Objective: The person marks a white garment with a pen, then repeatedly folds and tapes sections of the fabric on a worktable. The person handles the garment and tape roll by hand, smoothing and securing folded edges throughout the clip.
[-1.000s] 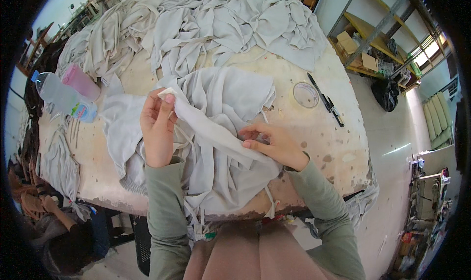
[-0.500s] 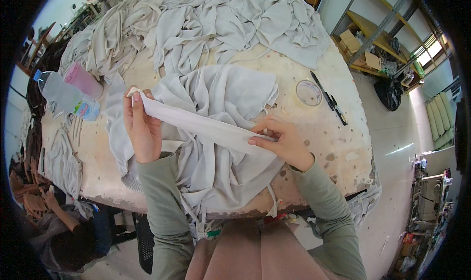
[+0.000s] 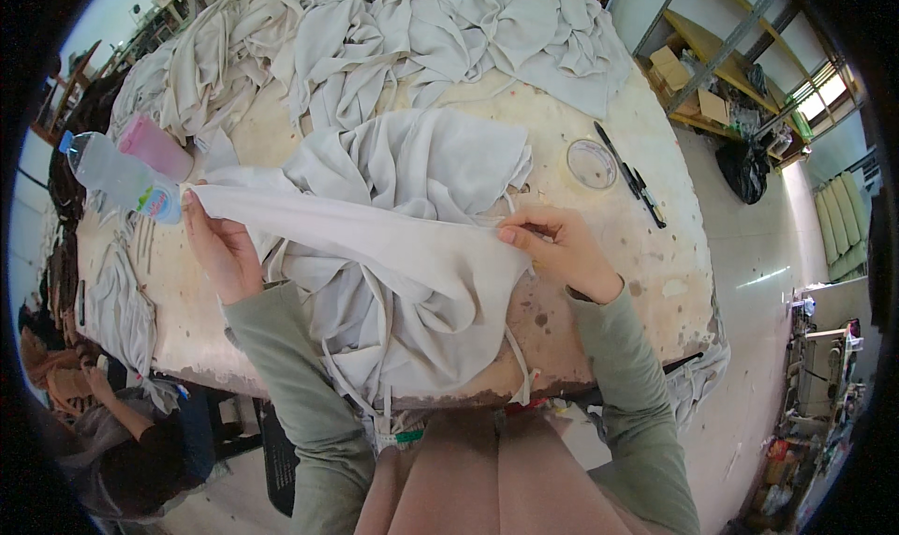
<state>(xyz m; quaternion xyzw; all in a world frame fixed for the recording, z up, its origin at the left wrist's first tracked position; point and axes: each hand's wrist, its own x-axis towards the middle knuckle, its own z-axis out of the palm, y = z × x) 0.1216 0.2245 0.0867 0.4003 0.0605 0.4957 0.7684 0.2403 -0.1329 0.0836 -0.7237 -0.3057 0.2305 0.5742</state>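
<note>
My left hand (image 3: 225, 245) pinches one end of a long pale fabric strip (image 3: 328, 221), near a clear plastic bottle (image 3: 117, 174). My right hand (image 3: 552, 249) grips the strip's other end between thumb and fingers, stretching it sideways above a rumpled heap of pale grey fabric (image 3: 393, 329) with thin dangling ties. The heap lies on a worn, stained wooden table (image 3: 646, 338) and reaches its front edge.
A large fabric pile (image 3: 412, 24) covers the table's back. A pink tumbler (image 3: 159, 149), a tape roll (image 3: 590, 164) and black pens (image 3: 629, 171) lie around. Shelving (image 3: 702, 48) stands at right. Another person (image 3: 122, 413) is at lower left.
My left hand has moved left and a little down, my right hand slightly right and up. The strip is now stretched wider, with more of the cloth lifted along with it.
</note>
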